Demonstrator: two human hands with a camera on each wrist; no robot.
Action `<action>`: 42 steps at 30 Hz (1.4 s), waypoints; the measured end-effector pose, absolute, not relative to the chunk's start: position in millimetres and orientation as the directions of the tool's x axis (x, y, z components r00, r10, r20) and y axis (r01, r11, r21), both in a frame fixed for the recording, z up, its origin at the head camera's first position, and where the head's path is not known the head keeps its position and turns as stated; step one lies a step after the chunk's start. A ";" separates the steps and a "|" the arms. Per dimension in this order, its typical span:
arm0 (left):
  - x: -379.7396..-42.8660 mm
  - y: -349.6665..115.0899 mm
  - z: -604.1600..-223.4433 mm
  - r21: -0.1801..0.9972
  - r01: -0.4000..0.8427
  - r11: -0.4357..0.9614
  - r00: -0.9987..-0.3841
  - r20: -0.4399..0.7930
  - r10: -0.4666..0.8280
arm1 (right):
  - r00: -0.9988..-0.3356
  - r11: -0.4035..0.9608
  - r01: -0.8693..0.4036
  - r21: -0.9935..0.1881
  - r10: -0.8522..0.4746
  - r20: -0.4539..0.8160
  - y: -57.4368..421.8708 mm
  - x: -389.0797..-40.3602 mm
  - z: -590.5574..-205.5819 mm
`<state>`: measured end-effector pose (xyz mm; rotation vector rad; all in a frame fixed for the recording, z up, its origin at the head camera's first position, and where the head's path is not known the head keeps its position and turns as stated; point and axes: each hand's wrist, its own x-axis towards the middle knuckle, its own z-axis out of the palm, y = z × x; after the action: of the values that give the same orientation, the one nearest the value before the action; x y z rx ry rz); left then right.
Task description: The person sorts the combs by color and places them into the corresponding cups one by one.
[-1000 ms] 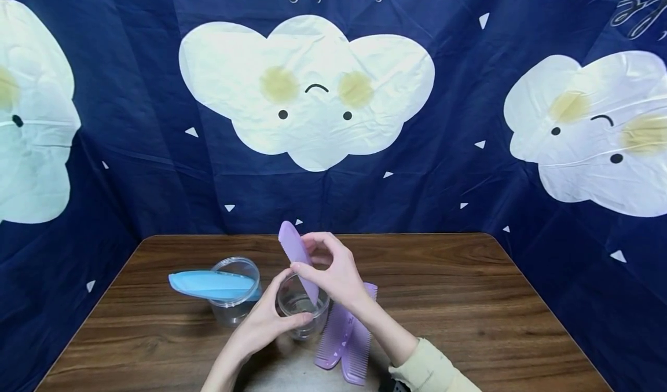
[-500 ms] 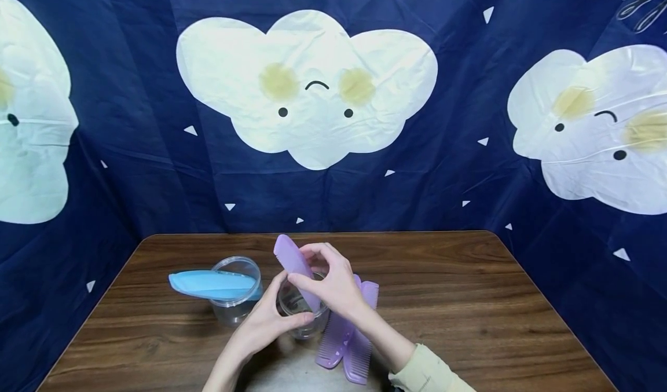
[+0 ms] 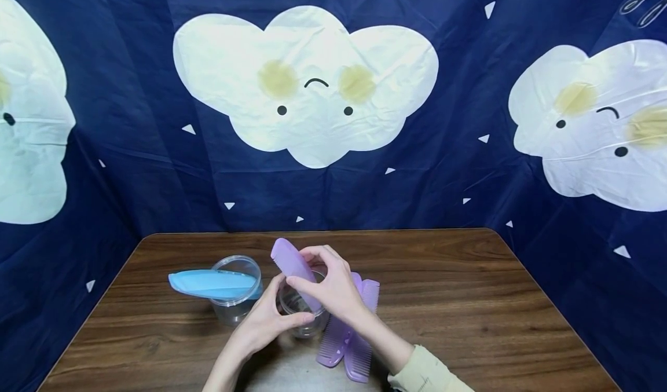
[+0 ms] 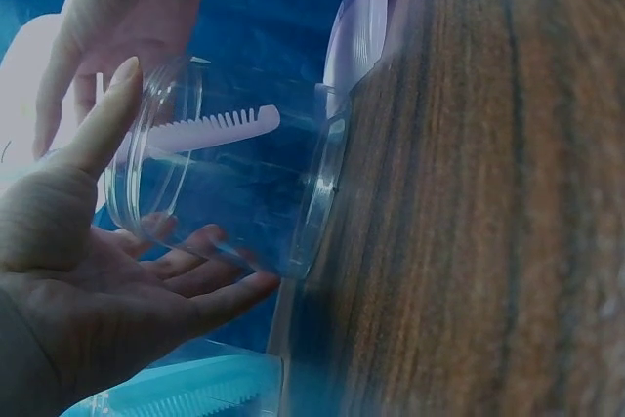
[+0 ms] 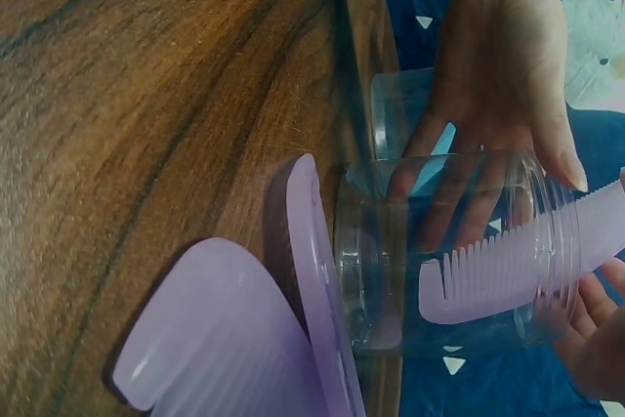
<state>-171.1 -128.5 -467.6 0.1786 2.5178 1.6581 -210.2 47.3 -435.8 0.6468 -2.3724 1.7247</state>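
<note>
My left hand holds a clear plastic jar standing on the table, thumb at the rim and fingers along its side. With thumb and fingers, my right hand pinches a light purple comb. The comb slants through the jar's mouth; its lower end shows inside through the wall, above the bottom, and its upper end leans out to the left. Two more purple combs, one on the left and one on the right, lie partly overlapped beside the jar, partly hidden under my right forearm.
To the left stands a second clear jar, with blue combs lying slanted in it and sticking far out to the left. The wooden table ends at a dark blue curtain with cloud prints.
My right hand has lowered the purple comb deeper into the jar, and the comb leans a little more to the left. The left hand has stayed around the jar.
</note>
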 end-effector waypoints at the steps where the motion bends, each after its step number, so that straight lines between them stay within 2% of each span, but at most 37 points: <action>1: -171.2 -128.5 -468.0 0.919 0.035 0.394 -0.986 -0.033 0.164 | -0.899 0.254 -0.418 -0.873 -0.258 0.355 47.3 -210.1 -435.6; 15: -173.2 -129.1 -471.3 0.931 0.036 0.364 -0.984 -0.030 0.174 | -0.866 0.376 -0.497 -0.782 -0.269 0.421 58.5 -215.0 -440.1; 22: -173.7 -130.0 -473.6 0.944 0.025 0.328 -0.981 -0.039 0.188 | -0.837 0.356 -0.539 -0.763 -0.324 0.440 74.2 -218.3 -442.1; 42: -174.0 -132.3 -471.7 0.935 0.029 0.352 -0.982 -0.039 0.184 | -0.805 0.499 -0.588 -0.637 -0.442 0.397 117.3 -224.0 -454.4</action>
<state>-174.0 -132.3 -471.7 0.1956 2.4679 1.7030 -224.0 117.3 -454.4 0.8886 -2.5582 1.1928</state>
